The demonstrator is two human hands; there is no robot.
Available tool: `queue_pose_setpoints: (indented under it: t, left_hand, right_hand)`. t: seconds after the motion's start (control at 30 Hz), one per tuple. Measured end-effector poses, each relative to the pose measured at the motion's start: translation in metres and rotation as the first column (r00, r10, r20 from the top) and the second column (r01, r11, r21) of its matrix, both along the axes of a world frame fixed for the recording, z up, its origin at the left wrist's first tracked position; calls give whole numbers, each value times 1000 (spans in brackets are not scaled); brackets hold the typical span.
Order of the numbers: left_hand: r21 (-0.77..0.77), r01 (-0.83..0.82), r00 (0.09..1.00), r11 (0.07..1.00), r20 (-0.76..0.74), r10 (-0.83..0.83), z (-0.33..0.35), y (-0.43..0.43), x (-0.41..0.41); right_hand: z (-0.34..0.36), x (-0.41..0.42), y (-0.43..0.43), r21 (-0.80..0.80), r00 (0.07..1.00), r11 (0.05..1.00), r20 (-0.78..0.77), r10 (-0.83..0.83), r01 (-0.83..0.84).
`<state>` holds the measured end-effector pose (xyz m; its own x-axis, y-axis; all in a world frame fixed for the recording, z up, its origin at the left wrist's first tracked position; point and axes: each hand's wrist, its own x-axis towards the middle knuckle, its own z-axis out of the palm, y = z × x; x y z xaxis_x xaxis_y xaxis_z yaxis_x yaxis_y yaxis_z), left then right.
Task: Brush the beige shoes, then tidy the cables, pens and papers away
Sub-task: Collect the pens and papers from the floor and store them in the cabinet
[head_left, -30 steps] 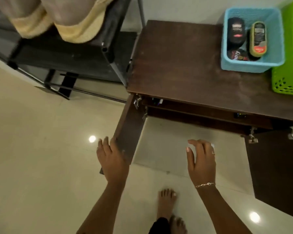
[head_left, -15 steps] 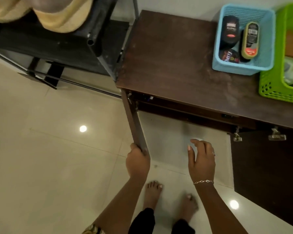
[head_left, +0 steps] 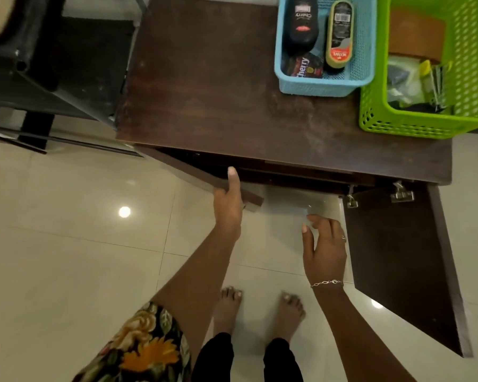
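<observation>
The beige shoes are not in view, and no cables, pens or papers show for sure. My guess: this is the cupboard step, a door being swung, prob. to get at shoes or shut them in.

The left hand [head_left: 228, 208] grips the top edge of the left door [head_left: 188, 172], thumb on one side, fingers behind. The door sits at a slant, partly open. The right hand [head_left: 324, 244] hangs in the gap w/ fingers loosely bent and holds nothing. The right door [head_left: 398, 257] stands wide open.

Next move needs a gentle swing of the thin door, and care for the bare toes below.

The cabinet [head_left: 218, 92] is dark wood, flat and a bit dusty-looking. The hinges [head_left: 402, 193] are shiny metal. The floor [head_left: 66, 244] is smooth, glossy tile. The blue basket [head_left: 315, 88] and green basket [head_left: 398, 125] are plastic w/ small holes; the polish bottles [head_left: 300, 26] lie in the blue one.
</observation>
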<state>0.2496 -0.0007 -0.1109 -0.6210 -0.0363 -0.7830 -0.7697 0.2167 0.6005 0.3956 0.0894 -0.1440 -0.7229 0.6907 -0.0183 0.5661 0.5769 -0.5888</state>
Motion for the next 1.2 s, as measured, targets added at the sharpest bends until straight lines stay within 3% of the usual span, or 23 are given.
queue_pose_setpoints:
  t: [0.13, 0.23, 0.37, 0.47, 0.6, 0.7, 0.8, 0.93, 1.07, 1.13, 1.2]
  left_hand:
    - [205, -54, 998, 977, 22, 51, 6, 21, -23]
    - [234, -29, 1000, 972, 12, 27, 10, 31, -25]
    - [41, 285, 954, 958, -114, -278, 7, 38, 9]
    - [-126, 506, 840, 853, -155, -520, -2, 35, 38]
    - [-326, 653, 657, 684, -207, -725, -15, 30, 60]
    - [-489, 755, 389, 437, -201, -899, -19, 28, 70]
    - [-538, 788, 265, 298, -140, -954, -23, 22, 75]
    - [-529, 806, 258, 266, -92, -962, -25, 14, 85]
    - [-522, 804, 295, 284, -64, -953, -22, 4, 89]
    - [-533, 792, 304, 298, -79, -950, -19, -1, 84]
    - [-538, 773, 331, 337, -112, -937, -18, -5, 76]
  right_hand:
    - [3, 7, 8, -2, 1000, 1000, 7, 7, -7]
    - [8, 15, 17, -10, 1000, 1000, 17, -7, 7]
    - [17, 38, 42, 122, 989, 988, 101, -111, 98]
    - [20, 70, 66, 289, 947, 952, 266, -179, 98]
    - [17, 113, 94, 309, 825, 900, 384, -414, 308]
    - [13, 134, 106, 196, 635, 832, 563, -529, 519]
    - [21, 135, 112, 158, 515, 816, 705, -487, 555]
    - [35, 109, 86, 33, 550, 876, 767, -331, 481]
    - [32, 65, 40, -202, 643, 782, 703, -303, 590]
    - [31, 35, 28, -371, 687, 650, 647, -331, 663]
    - [29, 6, 20, -593, 710, 393, 563, -423, 703]
